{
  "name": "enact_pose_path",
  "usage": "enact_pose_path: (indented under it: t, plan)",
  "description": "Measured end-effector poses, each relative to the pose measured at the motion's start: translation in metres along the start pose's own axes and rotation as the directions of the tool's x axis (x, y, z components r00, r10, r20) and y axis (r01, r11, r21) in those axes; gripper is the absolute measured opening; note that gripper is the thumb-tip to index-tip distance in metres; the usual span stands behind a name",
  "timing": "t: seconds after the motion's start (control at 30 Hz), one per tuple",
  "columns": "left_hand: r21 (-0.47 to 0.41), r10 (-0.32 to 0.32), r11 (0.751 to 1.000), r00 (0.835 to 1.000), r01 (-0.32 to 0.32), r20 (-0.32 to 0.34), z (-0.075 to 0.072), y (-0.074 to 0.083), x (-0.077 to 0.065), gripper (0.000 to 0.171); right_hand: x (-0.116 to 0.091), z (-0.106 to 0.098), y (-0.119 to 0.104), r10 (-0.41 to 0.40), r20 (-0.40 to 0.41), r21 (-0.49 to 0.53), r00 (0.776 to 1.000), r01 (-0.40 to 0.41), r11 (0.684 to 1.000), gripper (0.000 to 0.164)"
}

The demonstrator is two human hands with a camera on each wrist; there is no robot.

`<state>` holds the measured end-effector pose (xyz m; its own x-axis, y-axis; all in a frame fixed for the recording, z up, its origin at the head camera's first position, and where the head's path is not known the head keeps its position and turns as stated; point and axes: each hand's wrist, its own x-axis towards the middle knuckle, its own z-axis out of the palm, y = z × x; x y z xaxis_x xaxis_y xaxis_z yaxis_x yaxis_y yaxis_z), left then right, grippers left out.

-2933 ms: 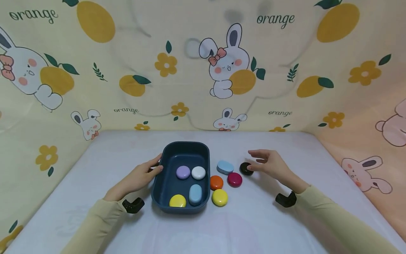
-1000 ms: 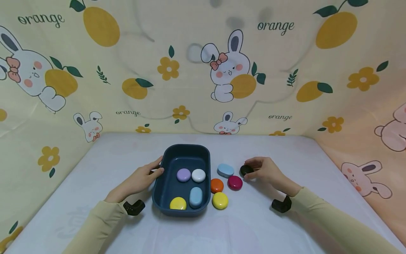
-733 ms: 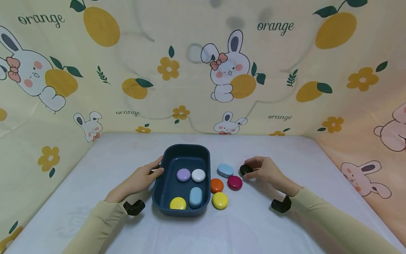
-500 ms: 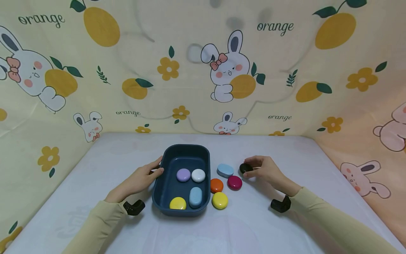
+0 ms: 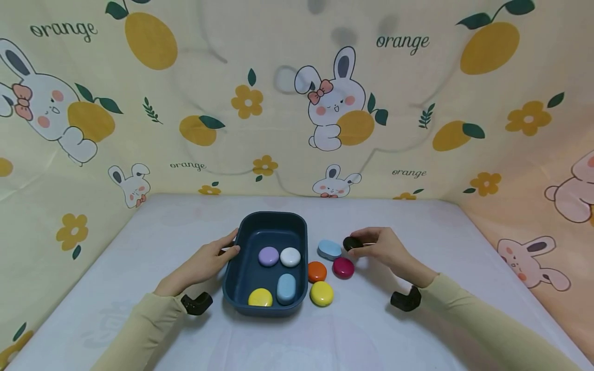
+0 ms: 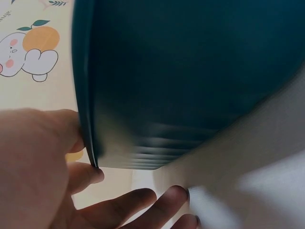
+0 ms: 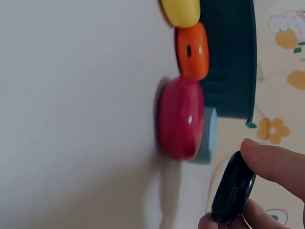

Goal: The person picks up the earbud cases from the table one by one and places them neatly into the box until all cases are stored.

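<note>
My right hand [image 5: 386, 250] pinches a black earbud case [image 5: 352, 244] between thumb and fingers; its charging port shows in the right wrist view. Near it lie a crimson earbud case [image 5: 343, 268] and a light blue oval case [image 5: 329, 250]. My left hand [image 5: 204, 263] grips the left rim of a dark blue plastic bin [image 5: 264, 226], thumb at the edge. Inside the bin are a lilac case [image 5: 268, 256], a white case [image 5: 290, 256], a light blue oblong case [image 5: 286, 288] and a yellow case [image 5: 260, 297].
Against the bin's right wall sits an orange case [image 5: 317, 271], with another yellow case [image 5: 322, 293] just in front. All stand on a white-covered table [image 5: 362, 335]. A printed cloth [image 5: 278, 129] rises behind the table and along both sides.
My right hand has closed its fingers on the black case, lifted it and carried it left, close to the light blue oval one. The left hand keeps its place at the bin.
</note>
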<state>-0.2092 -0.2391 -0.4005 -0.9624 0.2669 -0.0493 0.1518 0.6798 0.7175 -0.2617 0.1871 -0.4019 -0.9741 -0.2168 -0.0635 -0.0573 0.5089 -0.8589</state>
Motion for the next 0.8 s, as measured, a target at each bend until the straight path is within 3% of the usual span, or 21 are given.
enact_pose_path:
  t: [0.8]
  plan:
    - [0.002, 0.01, 1.0, 1.0, -0.01, 0.006, -0.002, 0.002, -0.001, 0.061, -0.015, 0.051, -0.057, -0.094, 0.036, 0.168, 0.995, 0.086, 0.982, 0.045]
